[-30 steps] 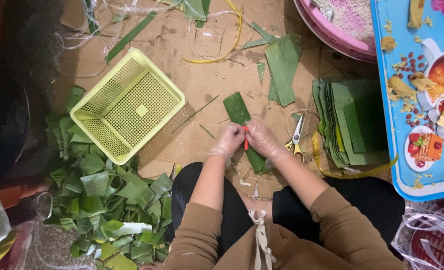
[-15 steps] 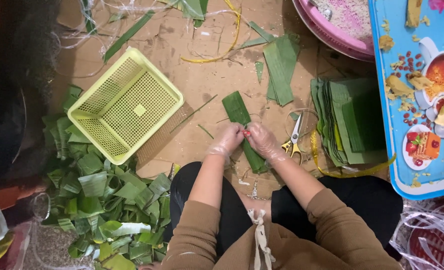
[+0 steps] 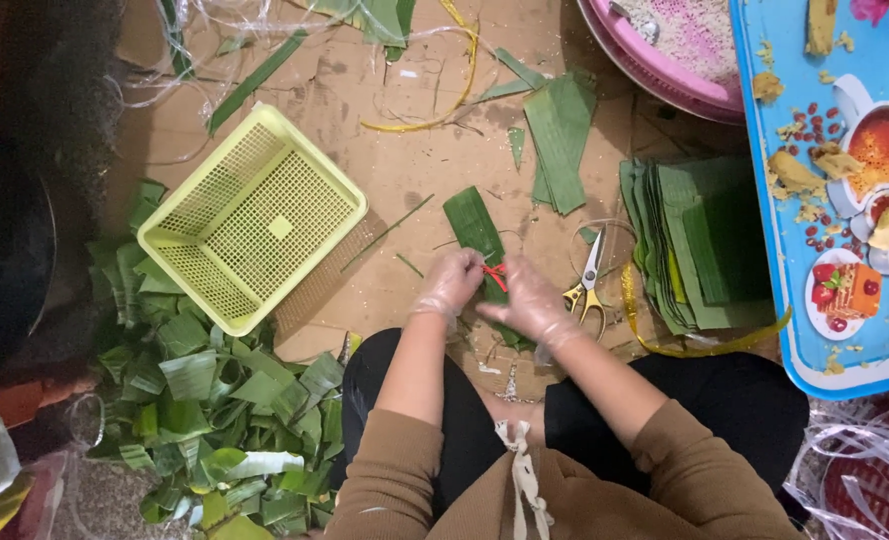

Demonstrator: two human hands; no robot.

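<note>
A long parcel wrapped in green leaf (image 3: 473,226) lies on the brown cardboard floor in front of my knees. Both hands wear thin clear gloves. My left hand (image 3: 452,283) presses on the parcel's near part. My right hand (image 3: 528,300) pinches a red string (image 3: 495,274) that crosses the parcel between the two hands. The parcel's near end is hidden under my hands.
A yellow-green mesh basket (image 3: 252,218) sits to the left, above a heap of leaf scraps (image 3: 205,400). Scissors (image 3: 589,283) and a stack of cut leaves (image 3: 703,243) lie to the right. A pink basin (image 3: 665,70) and a blue tray (image 3: 765,240) with food stand at the far right.
My hands have shifted slightly along the parcel, and the red string now shows stretched between them. The parcel itself stays in place.
</note>
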